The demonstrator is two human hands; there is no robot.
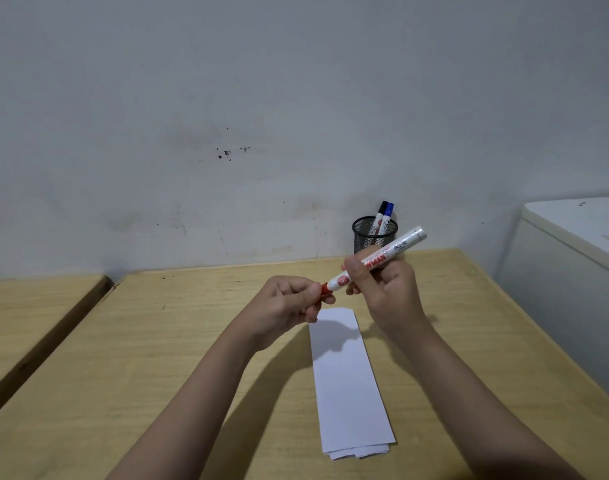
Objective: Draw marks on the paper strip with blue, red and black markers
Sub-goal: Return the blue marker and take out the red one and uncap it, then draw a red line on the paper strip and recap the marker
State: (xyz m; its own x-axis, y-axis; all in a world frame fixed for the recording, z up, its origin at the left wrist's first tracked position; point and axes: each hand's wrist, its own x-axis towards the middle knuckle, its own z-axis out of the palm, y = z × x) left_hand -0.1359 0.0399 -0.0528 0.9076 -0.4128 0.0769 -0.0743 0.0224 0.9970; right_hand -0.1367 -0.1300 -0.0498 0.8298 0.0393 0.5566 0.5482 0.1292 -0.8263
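Right hand clamped on red marker barrel, centre frame; left hand fingers pinching its cap. Paper strip flat on tabletop below — light, flimsy, likely slides; pin near end. Blue marker, black marker in cup.

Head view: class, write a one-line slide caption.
Both hands grip the red marker above a blank paper strip.

We raise both bare forearms, converging ahead of us. Our right hand curls its fingers closed in a fist-like grip; our left hand pinches thumb against fingertips, just beside the right fingers.
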